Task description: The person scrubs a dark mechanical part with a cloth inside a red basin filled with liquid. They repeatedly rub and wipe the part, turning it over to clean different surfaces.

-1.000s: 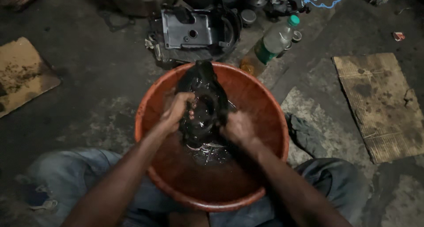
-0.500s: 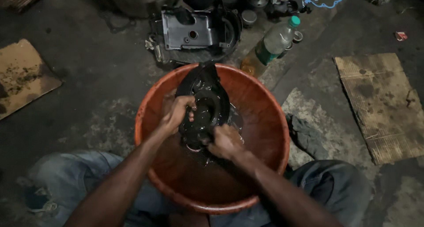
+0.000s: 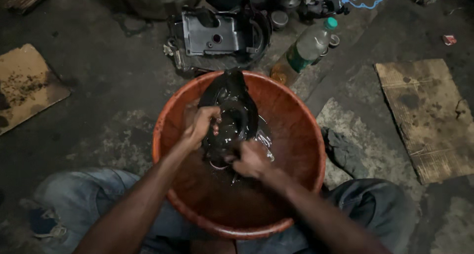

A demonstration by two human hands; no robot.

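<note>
An orange plastic basin [image 3: 296, 130] sits on the floor between my knees, with dark liquid in its bottom. A black, oily engine cover [image 3: 231, 105] stands tilted in it, its top end leaning on the far rim. My left hand [image 3: 201, 124] grips the cover's left edge. My right hand [image 3: 251, 158] presses against the cover's lower part at the liquid; whether it holds something small is hidden.
A grey metal engine casing [image 3: 213, 34] lies just beyond the basin. A plastic bottle [image 3: 304, 49] with a green cap lies to its right. Cardboard pieces [image 3: 424, 113] [image 3: 24, 83] lie on the floor at right and left. A dark rag [image 3: 340, 148] sits by the basin's right side.
My right hand has moved left from the cover's right edge to its lower middle, down at the liquid. My left hand keeps its grip.
</note>
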